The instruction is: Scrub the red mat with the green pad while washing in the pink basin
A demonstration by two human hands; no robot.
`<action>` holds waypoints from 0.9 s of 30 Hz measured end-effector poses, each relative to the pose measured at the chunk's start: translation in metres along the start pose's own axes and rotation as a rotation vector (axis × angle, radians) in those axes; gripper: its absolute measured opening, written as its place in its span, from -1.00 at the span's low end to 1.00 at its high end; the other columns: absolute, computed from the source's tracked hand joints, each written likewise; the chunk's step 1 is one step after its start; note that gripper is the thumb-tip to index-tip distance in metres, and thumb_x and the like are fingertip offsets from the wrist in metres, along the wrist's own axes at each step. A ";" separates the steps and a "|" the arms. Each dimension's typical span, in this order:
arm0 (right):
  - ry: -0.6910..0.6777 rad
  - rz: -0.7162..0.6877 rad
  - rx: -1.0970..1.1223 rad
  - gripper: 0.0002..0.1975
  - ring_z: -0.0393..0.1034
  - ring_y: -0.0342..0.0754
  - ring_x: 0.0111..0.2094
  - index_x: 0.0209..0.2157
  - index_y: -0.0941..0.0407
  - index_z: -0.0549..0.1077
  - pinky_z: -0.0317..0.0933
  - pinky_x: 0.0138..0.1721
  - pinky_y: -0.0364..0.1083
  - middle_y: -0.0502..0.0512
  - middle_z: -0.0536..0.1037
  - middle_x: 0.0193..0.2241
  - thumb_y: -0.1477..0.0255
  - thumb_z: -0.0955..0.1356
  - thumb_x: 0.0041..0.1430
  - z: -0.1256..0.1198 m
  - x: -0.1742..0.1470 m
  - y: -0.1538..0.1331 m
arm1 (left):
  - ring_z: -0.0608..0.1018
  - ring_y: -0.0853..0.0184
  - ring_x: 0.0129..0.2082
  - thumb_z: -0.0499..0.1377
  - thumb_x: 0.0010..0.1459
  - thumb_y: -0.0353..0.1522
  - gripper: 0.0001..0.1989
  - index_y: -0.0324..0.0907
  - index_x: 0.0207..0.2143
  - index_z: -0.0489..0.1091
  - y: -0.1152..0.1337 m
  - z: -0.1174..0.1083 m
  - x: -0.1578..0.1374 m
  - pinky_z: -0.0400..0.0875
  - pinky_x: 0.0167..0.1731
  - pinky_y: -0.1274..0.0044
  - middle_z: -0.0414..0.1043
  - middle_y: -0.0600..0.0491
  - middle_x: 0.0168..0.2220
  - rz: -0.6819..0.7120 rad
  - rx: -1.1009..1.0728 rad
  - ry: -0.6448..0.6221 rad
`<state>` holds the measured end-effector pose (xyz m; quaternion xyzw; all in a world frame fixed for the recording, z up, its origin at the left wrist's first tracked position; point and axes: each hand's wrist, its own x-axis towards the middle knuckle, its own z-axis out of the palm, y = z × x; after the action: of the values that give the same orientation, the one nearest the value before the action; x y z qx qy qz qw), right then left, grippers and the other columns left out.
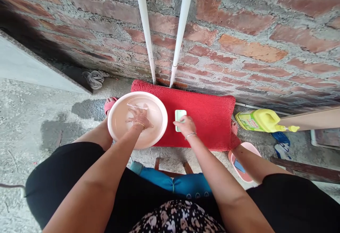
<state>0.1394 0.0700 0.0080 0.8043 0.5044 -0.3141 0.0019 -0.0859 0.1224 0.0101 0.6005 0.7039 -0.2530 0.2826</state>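
A pale pink basin [117, 139] of water stands at the left end of the red mat. My left hand [142, 117] is under the water in it, palm down, with its fingers spread and nothing in them. On the mat, to the right of the basin, lies a small rectangular pale green soap dish [181, 113] with a white rim. My right hand [188, 126] reaches over its right side, with thumb and fingers closed at it. My fingers partly hide the dish, and I cannot see what is inside.
The red mat [209, 119] lies before a brick wall with two white pipes [178, 34]. A yellow jug [256, 120] rests on its side at the right, near a pink basket [251, 149] and a blue brush-like item [281, 144]. A grey rag [95, 79] lies at the left.
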 end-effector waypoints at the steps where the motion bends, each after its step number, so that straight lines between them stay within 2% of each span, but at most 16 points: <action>1: -0.035 -0.046 -0.023 -0.71 0.42 -0.06 -0.24 -0.21 0.00 0.51 0.23 -0.24 -0.12 0.03 0.45 -0.16 0.11 0.41 0.14 0.010 -0.001 -0.017 | -0.33 -0.52 0.39 0.40 -0.07 -0.08 0.31 -0.01 0.49 -0.41 0.000 0.001 0.000 0.17 0.01 -0.35 -0.62 -0.38 0.48 -0.007 0.003 0.009; 3: -0.083 -0.158 -0.101 -0.74 0.42 -0.03 -0.20 -0.14 0.00 0.50 0.24 -0.21 -0.09 0.08 0.43 -0.08 0.17 0.36 0.22 0.023 -0.001 -0.037 | -0.32 -0.49 0.41 0.41 -0.08 -0.08 0.32 0.03 0.49 -0.43 0.001 0.003 0.001 0.17 0.03 -0.34 -0.64 -0.35 0.48 -0.033 0.012 0.035; 6: -0.096 -0.250 -0.217 -0.70 0.42 0.03 -0.11 -0.05 0.00 0.48 0.24 -0.15 -0.05 0.13 0.38 -0.01 0.19 0.35 0.24 0.021 0.001 -0.034 | -0.32 -0.47 0.41 0.41 -0.09 -0.06 0.34 0.04 0.48 -0.46 0.000 0.006 0.003 0.19 0.04 -0.32 -0.62 -0.31 0.49 -0.036 0.009 0.041; 10: -0.051 -0.108 -0.263 -0.63 0.43 0.01 -0.13 -0.04 -0.01 0.47 0.24 -0.18 -0.05 0.10 0.36 -0.03 0.14 0.39 0.17 0.002 0.002 -0.006 | -0.32 -0.47 0.41 0.41 -0.10 -0.03 0.35 0.05 0.48 -0.47 0.000 0.007 0.005 0.18 0.07 -0.31 -0.59 -0.26 0.50 -0.038 0.005 0.044; 13: -0.031 -0.035 -0.218 -0.65 0.44 -0.03 -0.19 -0.09 -0.01 0.47 0.23 -0.21 -0.07 0.06 0.37 -0.08 0.10 0.39 0.16 0.002 -0.004 -0.003 | -0.31 -0.45 0.42 0.41 -0.09 -0.03 0.35 0.06 0.48 -0.47 0.000 0.007 0.006 0.19 0.05 -0.31 -0.60 -0.27 0.50 -0.055 0.011 0.051; 18: -0.111 -0.171 -0.178 -0.69 0.44 -0.04 -0.20 -0.11 -0.01 0.48 0.24 -0.23 -0.08 0.08 0.38 -0.06 0.11 0.32 0.25 0.027 -0.012 -0.029 | -0.34 -0.48 0.40 0.42 -0.08 -0.08 0.32 0.02 0.49 -0.41 0.001 0.007 0.004 0.17 0.07 -0.31 -0.61 -0.28 0.50 -0.041 -0.007 0.058; 21: -0.129 -0.223 -0.231 -0.67 0.45 0.00 -0.15 -0.08 0.00 0.47 0.25 -0.21 -0.07 0.11 0.38 -0.02 0.11 0.34 0.24 0.028 -0.009 -0.029 | -0.33 -0.50 0.40 0.43 -0.09 -0.09 0.34 0.01 0.49 -0.42 0.001 0.006 0.003 0.15 0.06 -0.32 -0.62 -0.30 0.49 -0.034 -0.018 0.054; 27: -0.069 -0.088 -0.309 -0.63 0.46 -0.01 -0.17 -0.05 -0.01 0.46 0.25 -0.22 -0.07 0.10 0.37 -0.02 0.12 0.38 0.19 0.010 -0.014 -0.016 | -0.34 -0.46 0.41 0.42 -0.14 0.01 0.36 0.05 0.49 -0.40 0.001 0.008 0.007 0.12 0.11 -0.31 -0.52 -0.22 0.51 -0.052 -0.049 0.058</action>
<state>0.1170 0.0636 0.0117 0.7604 0.5810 -0.2598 0.1293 -0.0847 0.1217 -0.0004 0.5820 0.7330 -0.2256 0.2702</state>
